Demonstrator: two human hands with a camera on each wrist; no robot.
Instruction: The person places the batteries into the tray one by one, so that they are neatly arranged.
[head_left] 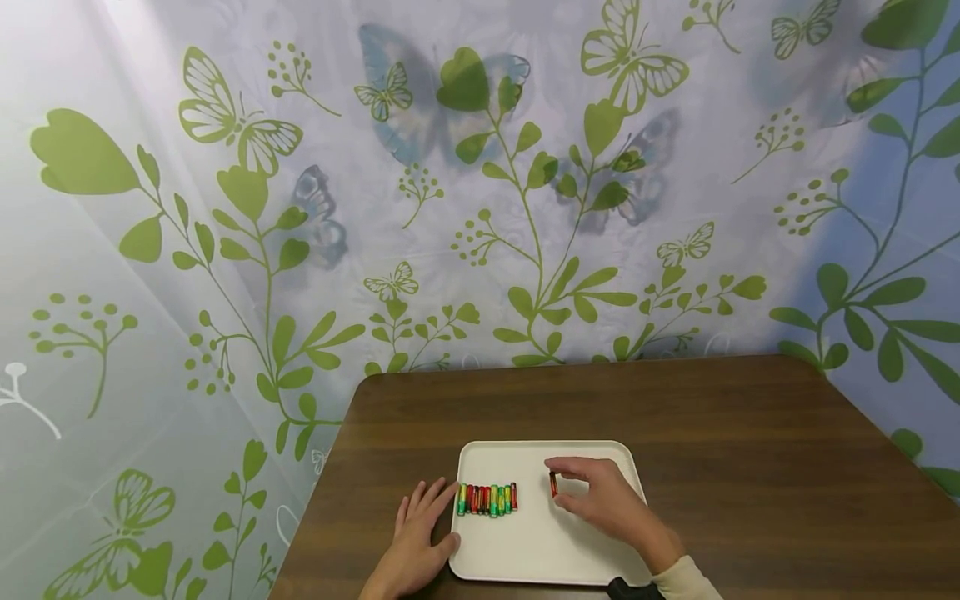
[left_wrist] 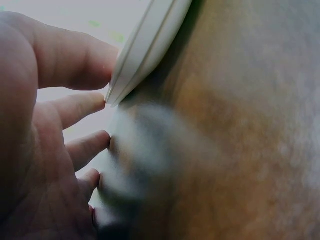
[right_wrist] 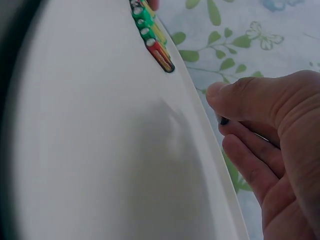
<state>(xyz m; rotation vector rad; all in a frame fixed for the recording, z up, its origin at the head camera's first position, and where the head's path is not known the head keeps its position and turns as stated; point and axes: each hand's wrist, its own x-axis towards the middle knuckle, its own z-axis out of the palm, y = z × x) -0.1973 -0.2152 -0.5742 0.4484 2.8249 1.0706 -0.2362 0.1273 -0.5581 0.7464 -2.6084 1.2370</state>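
Note:
A row of several red, green and yellow batteries (head_left: 487,500) lies side by side at the left of a white tray (head_left: 534,550). Over the tray's right half, my right hand (head_left: 609,502) pinches one small dark-and-red battery (head_left: 553,484) between thumb and fingers. In the right wrist view the thumb (right_wrist: 250,97) hides most of it; only a dark end (right_wrist: 224,120) shows. My left hand (head_left: 415,540) rests at the tray's left side with fingers spread. Its thumb (left_wrist: 77,60) and a fingertip touch the tray's rim (left_wrist: 145,50) in the left wrist view.
The tray stands near the front of a brown wooden table (head_left: 750,467). Behind the table and to its left hangs a pale curtain (head_left: 420,317) printed with green leaves and butterflies. A black object (head_left: 633,590) sits by the right wrist, at the tray's front edge.

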